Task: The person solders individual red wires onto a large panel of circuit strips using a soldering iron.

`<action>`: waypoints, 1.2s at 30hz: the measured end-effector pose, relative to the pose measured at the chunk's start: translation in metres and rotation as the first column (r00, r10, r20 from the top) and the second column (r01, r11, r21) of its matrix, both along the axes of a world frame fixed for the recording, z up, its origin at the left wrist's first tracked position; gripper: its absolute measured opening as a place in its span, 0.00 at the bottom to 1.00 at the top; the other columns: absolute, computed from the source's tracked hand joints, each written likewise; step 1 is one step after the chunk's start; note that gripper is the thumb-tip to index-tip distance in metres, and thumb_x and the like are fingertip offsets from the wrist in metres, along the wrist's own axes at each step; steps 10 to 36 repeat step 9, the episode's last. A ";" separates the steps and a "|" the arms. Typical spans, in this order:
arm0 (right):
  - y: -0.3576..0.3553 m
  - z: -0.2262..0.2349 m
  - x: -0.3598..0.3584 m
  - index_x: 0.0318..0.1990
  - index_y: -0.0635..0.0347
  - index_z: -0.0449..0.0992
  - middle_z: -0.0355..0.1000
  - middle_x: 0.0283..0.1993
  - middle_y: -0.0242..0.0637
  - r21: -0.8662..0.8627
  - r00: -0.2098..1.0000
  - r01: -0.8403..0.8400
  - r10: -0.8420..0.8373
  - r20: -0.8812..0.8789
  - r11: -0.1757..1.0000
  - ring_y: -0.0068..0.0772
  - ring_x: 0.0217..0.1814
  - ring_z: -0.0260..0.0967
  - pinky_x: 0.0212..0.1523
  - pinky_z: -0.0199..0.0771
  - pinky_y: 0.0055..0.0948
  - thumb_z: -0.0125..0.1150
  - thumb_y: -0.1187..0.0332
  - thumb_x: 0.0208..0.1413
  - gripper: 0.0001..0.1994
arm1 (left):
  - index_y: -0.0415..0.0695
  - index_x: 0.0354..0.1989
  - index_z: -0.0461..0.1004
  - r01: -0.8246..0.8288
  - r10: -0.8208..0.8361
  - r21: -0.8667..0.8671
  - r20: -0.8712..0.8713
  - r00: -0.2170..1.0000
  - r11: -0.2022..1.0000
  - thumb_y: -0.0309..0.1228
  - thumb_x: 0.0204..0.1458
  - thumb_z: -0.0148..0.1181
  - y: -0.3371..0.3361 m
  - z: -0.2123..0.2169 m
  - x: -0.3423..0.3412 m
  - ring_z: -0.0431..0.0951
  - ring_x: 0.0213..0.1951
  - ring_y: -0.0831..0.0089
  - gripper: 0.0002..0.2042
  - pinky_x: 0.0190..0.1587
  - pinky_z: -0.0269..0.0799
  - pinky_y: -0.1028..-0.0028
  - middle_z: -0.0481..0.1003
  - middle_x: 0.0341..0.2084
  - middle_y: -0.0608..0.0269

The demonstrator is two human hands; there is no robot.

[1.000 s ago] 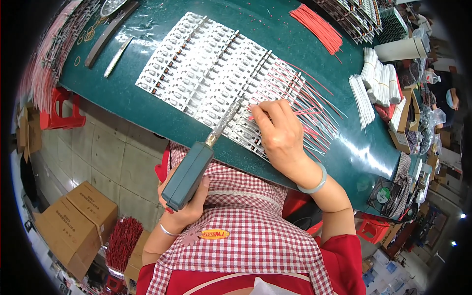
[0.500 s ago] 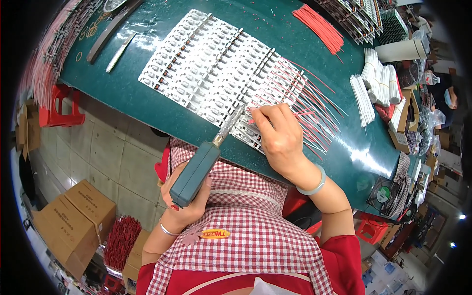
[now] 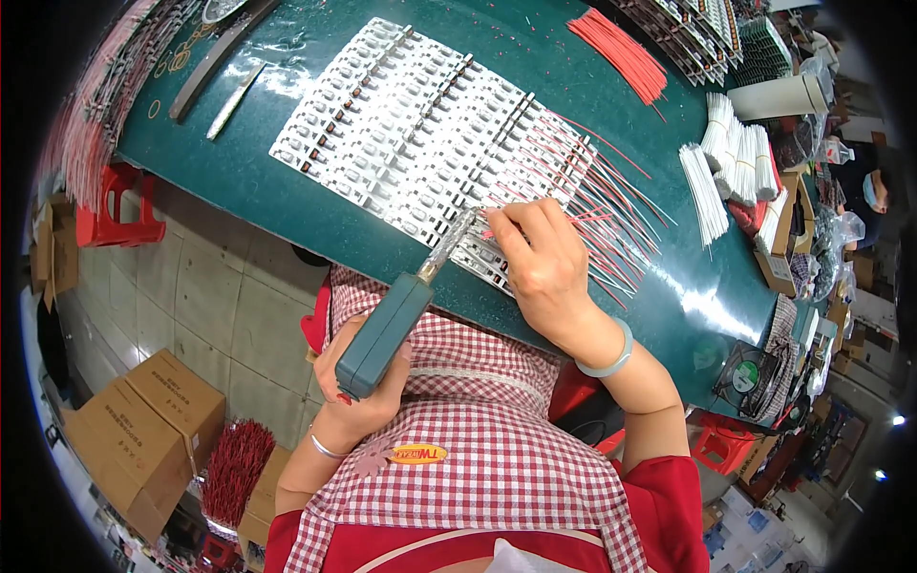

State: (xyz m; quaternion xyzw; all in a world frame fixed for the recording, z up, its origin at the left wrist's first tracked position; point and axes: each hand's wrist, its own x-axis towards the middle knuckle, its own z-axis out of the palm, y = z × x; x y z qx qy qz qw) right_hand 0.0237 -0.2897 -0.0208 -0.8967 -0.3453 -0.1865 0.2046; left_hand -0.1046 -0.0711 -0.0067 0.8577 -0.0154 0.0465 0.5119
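My left hand [image 3: 374, 392] is wrapped round the dark green handle of a soldering gun [image 3: 387, 334]. Its silvery shaft points up and away, with the tip at the near edge region of a white panel of small boards [image 3: 411, 124]. Beside that tip, my right hand [image 3: 546, 253] is closed, thumb and forefinger pinching a thin red wire [image 3: 489, 232] against the panel. Red and white wires [image 3: 611, 224] fan out to the right from the panel's right-hand rows, partly behind my right hand. The exact contact at the tip is too small to make out.
On the green table [image 3: 239, 201] lie a knife-like blade [image 3: 235, 101], a dark bar [image 3: 215, 67], a bundle of red wires [image 3: 621, 55] and bundles of white wires [image 3: 740, 158]. A small fan [image 3: 743, 376] stands at the right. Cartons [image 3: 143, 430] sit on the floor.
The soldering gun has shifted very slightly to the right in my left hand. My right hand stays in the same place.
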 end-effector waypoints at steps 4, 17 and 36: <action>0.000 0.000 -0.001 0.41 0.70 0.78 0.71 0.38 0.39 -0.004 1.000 0.007 -0.007 -0.004 1.000 0.38 0.38 0.69 0.35 0.72 0.32 0.62 0.77 0.43 0.14 | 0.32 0.38 0.79 -0.065 0.065 -0.035 -0.024 0.998 0.997 0.17 0.45 0.66 0.003 -0.011 -0.012 0.83 0.35 0.58 0.10 0.39 0.79 0.70 0.80 0.36 0.48; -0.001 -0.002 -0.002 0.42 0.69 0.78 0.71 0.39 0.40 -0.002 1.000 0.012 -0.012 -0.023 1.000 0.38 0.40 0.69 0.36 0.72 0.33 0.62 0.77 0.43 0.15 | 0.31 0.39 0.80 -0.026 0.026 0.018 0.017 1.000 0.999 0.20 0.46 0.68 0.006 -0.012 -0.014 0.83 0.38 0.56 0.11 0.44 0.79 0.67 0.81 0.40 0.46; -0.001 -0.002 -0.002 0.42 0.69 0.78 0.71 0.39 0.40 -0.002 1.000 0.012 -0.012 -0.023 1.000 0.38 0.40 0.69 0.36 0.72 0.33 0.62 0.77 0.43 0.15 | 0.31 0.39 0.80 -0.026 0.026 0.018 0.017 1.000 0.999 0.20 0.46 0.68 0.006 -0.012 -0.014 0.83 0.38 0.56 0.11 0.44 0.79 0.67 0.81 0.40 0.46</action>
